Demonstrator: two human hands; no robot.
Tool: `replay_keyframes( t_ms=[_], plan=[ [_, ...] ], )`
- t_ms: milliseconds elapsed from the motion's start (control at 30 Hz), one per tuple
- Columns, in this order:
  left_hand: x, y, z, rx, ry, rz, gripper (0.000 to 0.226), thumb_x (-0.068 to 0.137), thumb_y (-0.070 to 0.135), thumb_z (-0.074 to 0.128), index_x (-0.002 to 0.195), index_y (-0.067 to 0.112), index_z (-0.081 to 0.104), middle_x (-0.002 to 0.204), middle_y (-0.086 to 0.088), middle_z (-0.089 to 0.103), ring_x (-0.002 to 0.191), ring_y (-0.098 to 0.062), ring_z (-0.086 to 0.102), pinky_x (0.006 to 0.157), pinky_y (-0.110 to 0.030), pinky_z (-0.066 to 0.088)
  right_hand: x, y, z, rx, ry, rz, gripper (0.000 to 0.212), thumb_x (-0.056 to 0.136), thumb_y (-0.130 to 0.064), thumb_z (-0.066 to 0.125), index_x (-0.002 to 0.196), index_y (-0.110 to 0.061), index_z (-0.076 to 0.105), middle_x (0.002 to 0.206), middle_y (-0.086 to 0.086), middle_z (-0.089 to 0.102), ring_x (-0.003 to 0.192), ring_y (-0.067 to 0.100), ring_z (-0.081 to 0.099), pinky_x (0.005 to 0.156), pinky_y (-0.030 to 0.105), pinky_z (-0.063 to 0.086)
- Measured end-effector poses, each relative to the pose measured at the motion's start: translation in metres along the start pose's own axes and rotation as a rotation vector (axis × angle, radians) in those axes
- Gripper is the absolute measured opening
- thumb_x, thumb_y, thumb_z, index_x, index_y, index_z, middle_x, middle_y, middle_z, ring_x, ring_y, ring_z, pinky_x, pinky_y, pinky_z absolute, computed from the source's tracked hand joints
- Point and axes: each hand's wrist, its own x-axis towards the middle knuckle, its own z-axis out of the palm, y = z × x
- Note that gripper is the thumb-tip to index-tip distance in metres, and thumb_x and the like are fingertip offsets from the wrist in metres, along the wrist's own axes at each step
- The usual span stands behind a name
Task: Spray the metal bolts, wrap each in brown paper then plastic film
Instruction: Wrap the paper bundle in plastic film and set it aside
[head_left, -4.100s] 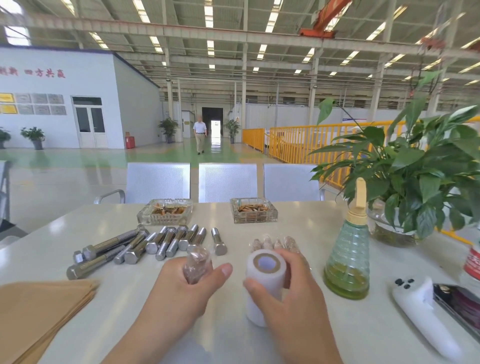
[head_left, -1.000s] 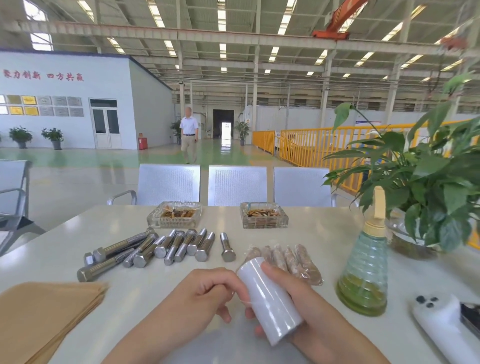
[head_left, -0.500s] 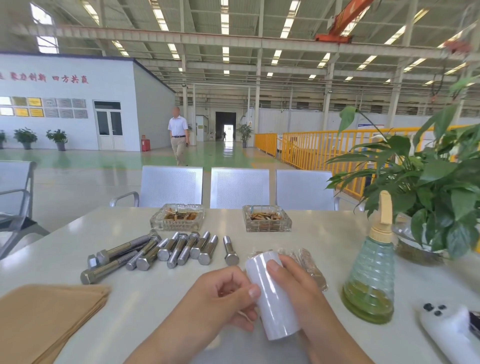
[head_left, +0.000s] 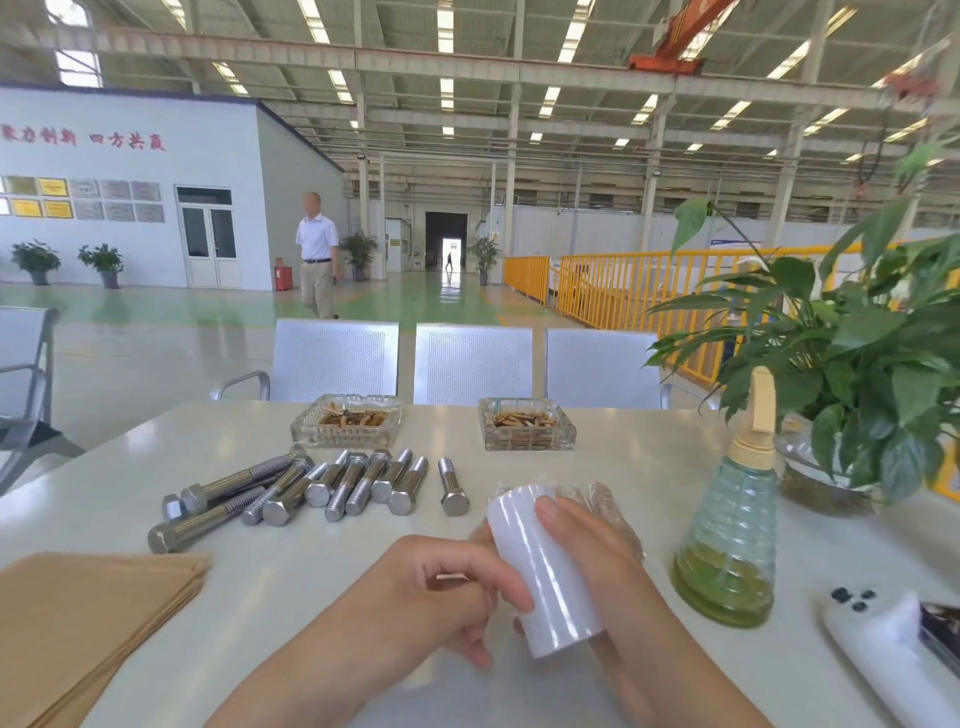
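Film roll (head_left: 543, 569) now tilted between both hands.

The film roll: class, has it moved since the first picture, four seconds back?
Yes. The film roll stood upright on the table then; now the right hand holds it tilted, its top leaning away toward the bare bolts.

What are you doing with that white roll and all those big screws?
A person is wrapping bolts at a table. The right hand grips a white roll of plastic film, and the left hand picks at its edge. Bare metal bolts lie in a row, a few wrapped ones sit behind the roll, brown paper is stacked at the left, and a spray bottle stands at the right.
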Motion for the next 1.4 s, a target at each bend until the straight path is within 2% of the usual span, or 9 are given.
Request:
replay_keyframes(
  t_ms=[167, 367, 600, 733, 800, 900, 1067, 1233, 1400],
  plan=[
    [-0.007, 0.011, -0.006, 0.065, -0.190, -0.007, 0.038, 0.089, -0.004, 0.046, 0.103, 0.006, 0.080, 0.086, -0.021, 0.045, 0.078, -0.013, 0.047, 0.081, -0.035, 0.056, -0.004, -0.003, -0.002, 0.075, -0.166, 0.115, 0.054, 0.084, -0.048, 0.068, 0.121, -0.010, 0.073, 0.117, 0.016, 0.075, 0.111, 0.033, 0.071, 0.088, 0.039, 0.056],
    [-0.007, 0.008, -0.018, -0.002, -0.148, -0.035, 0.030, 0.094, 0.005, 0.055, 0.114, 0.010, 0.076, 0.080, -0.004, 0.044, 0.071, -0.014, 0.047, 0.081, -0.034, 0.055, 0.002, -0.006, -0.011, 0.315, -0.265, 0.182, 0.055, 0.101, -0.052, 0.049, 0.124, -0.008, 0.073, 0.127, 0.018, 0.070, 0.111, 0.032, 0.061, 0.080, 0.037, 0.050],
    [-0.005, 0.001, -0.028, -0.023, 0.001, -0.059, 0.036, 0.084, 0.011, 0.064, 0.118, 0.017, 0.075, 0.083, -0.002, 0.055, 0.069, -0.014, 0.054, 0.078, -0.035, 0.056, 0.009, -0.005, -0.024, 0.494, -0.221, 0.318, 0.061, 0.091, -0.052, 0.064, 0.120, 0.001, 0.072, 0.107, 0.023, 0.066, 0.071, 0.031, 0.065, 0.058, 0.037, 0.057],
    [-0.005, 0.001, -0.032, 0.010, 0.005, -0.068, 0.044, 0.081, 0.005, 0.064, 0.120, 0.023, 0.075, 0.080, -0.002, 0.060, 0.069, -0.014, 0.056, 0.075, -0.034, 0.058, 0.007, -0.007, -0.029, 0.388, -0.222, 0.323, 0.061, 0.070, -0.034, 0.095, 0.115, 0.002, 0.075, 0.106, 0.024, 0.064, 0.074, 0.032, 0.066, 0.063, 0.039, 0.058],
    [-0.005, 0.000, -0.033, 0.021, 0.022, -0.069, 0.046, 0.078, 0.006, 0.065, 0.118, 0.025, 0.075, 0.080, -0.003, 0.061, 0.070, -0.014, 0.058, 0.073, -0.033, 0.058, 0.006, -0.008, -0.034, 0.355, -0.200, 0.352, 0.060, 0.068, -0.024, 0.095, 0.118, 0.001, 0.074, 0.117, 0.026, 0.069, 0.076, 0.033, 0.068, 0.067, 0.041, 0.059],
    [-0.007, -0.002, -0.038, 0.050, 0.059, -0.091, 0.050, 0.068, 0.015, 0.070, 0.116, 0.028, 0.076, 0.082, -0.003, 0.064, 0.073, -0.017, 0.061, 0.074, -0.033, 0.057, 0.005, -0.011, -0.037, 0.397, -0.178, 0.361, 0.056, 0.078, -0.034, 0.088, 0.124, -0.006, 0.073, 0.130, 0.031, 0.065, 0.079, 0.031, 0.066, 0.072, 0.041, 0.056],
    [-0.010, -0.002, -0.048, 0.120, 0.097, -0.130, 0.047, 0.072, 0.019, 0.076, 0.116, 0.036, 0.073, 0.088, -0.007, 0.070, 0.070, -0.023, 0.065, 0.074, -0.027, 0.055, 0.009, -0.014, -0.041, 0.539, -0.179, 0.339, 0.055, 0.081, -0.033, 0.085, 0.126, -0.005, 0.072, 0.115, 0.018, 0.066, 0.091, 0.029, 0.065, 0.091, 0.041, 0.052],
    [-0.010, -0.004, -0.049, 0.132, 0.114, -0.155, 0.041, 0.075, 0.014, 0.079, 0.112, 0.033, 0.076, 0.084, -0.007, 0.069, 0.069, -0.023, 0.064, 0.073, -0.031, 0.056, 0.010, -0.015, -0.040, 0.546, -0.119, 0.318, 0.055, 0.076, -0.029, 0.087, 0.125, -0.008, 0.072, 0.100, 0.016, 0.072, 0.076, 0.030, 0.070, 0.067, 0.040, 0.057],
    [-0.013, 0.004, -0.052, 0.091, 0.035, -0.240, 0.048, 0.074, 0.013, 0.078, 0.117, 0.034, 0.073, 0.092, -0.012, 0.072, 0.074, -0.025, 0.067, 0.071, -0.031, 0.056, 0.011, -0.013, -0.043, 0.534, -0.114, 0.312, 0.072, 0.079, -0.035, 0.085, 0.142, -0.012, 0.058, 0.100, 0.020, 0.072, 0.074, 0.032, 0.064, 0.072, 0.039, 0.045]
  ],
)
